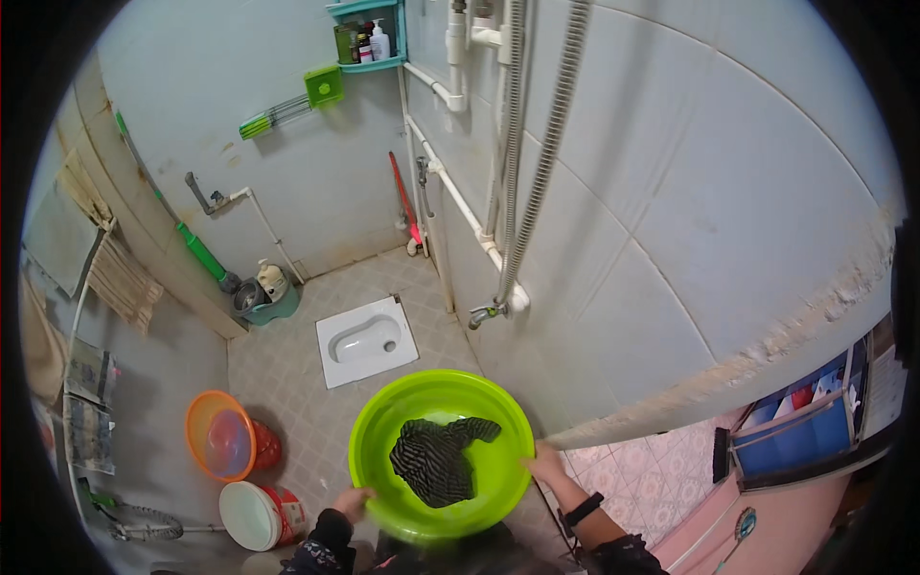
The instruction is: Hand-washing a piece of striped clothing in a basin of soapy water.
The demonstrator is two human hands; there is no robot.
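Note:
A bright green plastic basin (374,402) is held up in front of me between both hands. Inside it lies a crumpled dark striped garment (433,462), with what looks like a little water or suds near its top edge. My left hand (353,502) grips the basin's lower left rim. On the right side of the rim, my right hand (546,464) is closed round the edge; a dark band circles that wrist. The fingers beneath the basin are partly hidden.
A white squat toilet (331,369) is set in the tiled floor ahead. An orange basin (199,422) and a white bucket (251,517) stand at left. A tap (487,312) with a metal hose juts from the right wall. A mop-like green-handled tool (199,251) leans far left.

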